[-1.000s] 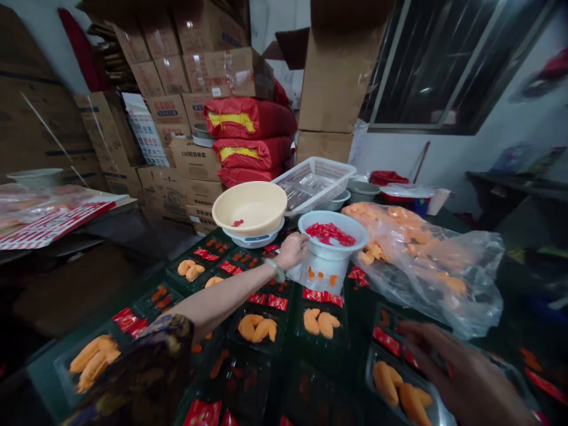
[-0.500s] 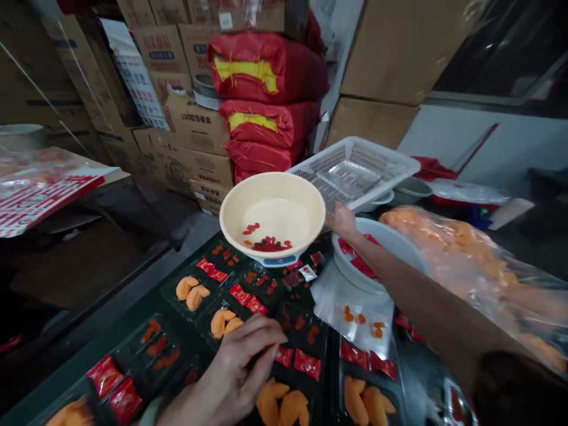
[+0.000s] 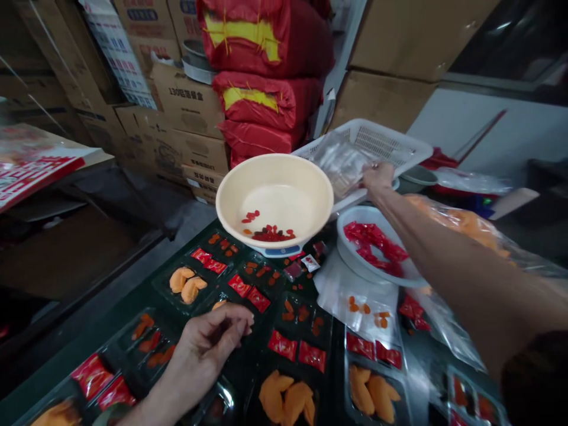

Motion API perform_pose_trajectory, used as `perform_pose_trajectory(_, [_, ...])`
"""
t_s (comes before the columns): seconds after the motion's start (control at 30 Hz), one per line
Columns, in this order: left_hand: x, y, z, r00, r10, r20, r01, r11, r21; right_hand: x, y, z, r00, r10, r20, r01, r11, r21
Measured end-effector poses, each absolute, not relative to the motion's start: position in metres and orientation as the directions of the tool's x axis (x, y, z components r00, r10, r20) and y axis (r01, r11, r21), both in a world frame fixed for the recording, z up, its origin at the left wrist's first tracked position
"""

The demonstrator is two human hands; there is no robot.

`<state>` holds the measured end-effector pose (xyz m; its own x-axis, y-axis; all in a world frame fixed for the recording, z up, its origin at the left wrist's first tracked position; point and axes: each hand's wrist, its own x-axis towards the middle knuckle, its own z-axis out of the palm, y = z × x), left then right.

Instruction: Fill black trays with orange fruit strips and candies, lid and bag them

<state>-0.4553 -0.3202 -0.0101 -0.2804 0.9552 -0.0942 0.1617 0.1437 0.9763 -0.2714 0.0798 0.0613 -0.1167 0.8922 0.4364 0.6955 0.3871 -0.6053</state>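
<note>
At the right, my right hand [image 3: 379, 176] grips the edge of a clear plastic lid [image 3: 339, 163], tilted over the white mesh basket [image 3: 408, 142]; whether it is one or a stack I cannot tell. My left hand [image 3: 208, 343] hovers over the trays, thumb and fingers pinched together, their contents hidden. Around it lie compartment trays holding orange fortune cookies [image 3: 286, 397], red wrapped packets [image 3: 283, 345] and small dried fruit pieces [image 3: 303, 312]. Behind them a cream basin [image 3: 275, 198] with some red and dark fruit sits on a blue-edged scale [image 3: 278, 250].
Under my right forearm is a pale blue bowl [image 3: 346, 244] of red packets. Clear film [image 3: 331, 290] with orange pieces lies in front of it. A bag of orange cookies [image 3: 461, 222] lies right. Cartons [image 3: 186, 100] and red bales [image 3: 270, 100] stack up behind.
My right hand has moved from the basket's near edge onto the clear plastic and raised it. My left hand has drawn back left. The view has tilted down slightly.
</note>
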Motion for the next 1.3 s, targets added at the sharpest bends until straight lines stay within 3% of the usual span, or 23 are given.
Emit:
perform_pose_trajectory(0.1, [-0.427, -0.297, 0.002, -0.258, 0.956, -0.138, -0.099, 0.116, 0.988, -0.227, 0.030, 0.093, 0.075, 0.876, 0.476, 0.610, 0.338, -0.717])
perform_pose_trajectory(0.2, [-0.382, -0.264, 0.017, -0.169, 0.985, -0.031, -0.314, -0.024, 0.949, -0.181, -0.067, 0.097, 0.119, 0.804, 0.582, 0.565, 0.427, -0.706])
perform_pose_trajectory(0.23, [-0.364, -0.253, 0.023, -0.137, 0.991, -0.004, -0.367, -0.047, 0.929, -0.169, -0.104, 0.092, 0.094, 0.776, 0.624, 0.575, 0.469, -0.670])
perform_pose_trajectory(0.3, [-0.329, -0.237, 0.035, -0.069, 0.997, -0.030, -0.422, -0.002, 0.907, -0.151, -0.177, 0.077, -0.116, 0.615, 0.780, 0.694, 0.612, -0.379])
perform_pose_trajectory(0.37, [-0.301, -0.232, 0.044, -0.008, 0.998, -0.058, -0.471, 0.048, 0.881, -0.139, -0.238, 0.061, -0.421, 0.449, 0.788, 0.627, 0.772, -0.105])
perform_pose_trajectory(0.43, [-0.283, -0.241, 0.046, 0.076, 0.997, -0.033, -0.565, 0.071, 0.822, -0.130, -0.283, 0.049, -0.601, 0.347, 0.720, 0.550, 0.833, 0.058])
perform_pose_trajectory(0.53, [-0.274, -0.268, 0.038, 0.196, 0.980, 0.045, -0.737, 0.117, 0.666, -0.118, -0.329, 0.038, -0.677, 0.295, 0.674, 0.499, 0.857, 0.125])
perform_pose_trajectory(0.63, [-0.273, -0.299, 0.030, 0.229, 0.968, 0.100, -0.840, 0.145, 0.522, -0.110, -0.362, 0.031, -0.656, 0.223, 0.722, 0.448, 0.884, 0.134])
perform_pose_trajectory(0.77, [-0.267, -0.339, 0.031, 0.187, 0.970, 0.153, -0.892, 0.103, 0.440, -0.114, -0.403, 0.031, -0.615, 0.155, 0.774, 0.406, 0.903, 0.141])
perform_pose_trajectory(0.83, [-0.262, -0.362, 0.034, 0.206, 0.965, 0.163, -0.887, 0.114, 0.448, -0.119, -0.424, 0.036, -0.630, 0.208, 0.749, 0.381, 0.922, 0.064])
perform_pose_trajectory(0.93, [-0.255, -0.399, 0.032, 0.304, 0.941, 0.150, -0.830, 0.184, 0.526, -0.124, -0.453, 0.048, -0.601, 0.414, 0.684, 0.351, 0.905, -0.240])
perform_pose_trajectory(1.0, [-0.250, -0.422, 0.026, 0.378, 0.919, 0.111, -0.752, 0.235, 0.616, -0.125, -0.467, 0.054, -0.501, 0.616, 0.608, 0.368, 0.788, -0.494])
perform_pose_trajectory(1.1, [-0.238, -0.450, 0.015, 0.398, 0.916, 0.042, -0.693, 0.270, 0.668, -0.121, -0.480, 0.058, -0.417, 0.838, 0.352, 0.373, 0.511, -0.774])
perform_pose_trajectory(1.17, [-0.229, -0.464, 0.008, 0.375, 0.926, 0.043, -0.742, 0.273, 0.613, -0.116, -0.484, 0.058, -0.458, 0.865, 0.205, 0.327, 0.378, -0.866])
perform_pose_trajectory(1.3, [-0.213, -0.485, 0.000, 0.437, 0.899, 0.030, -0.770, 0.357, 0.529, -0.104, -0.491, 0.054, -0.501, 0.860, 0.093, 0.274, 0.260, -0.926])
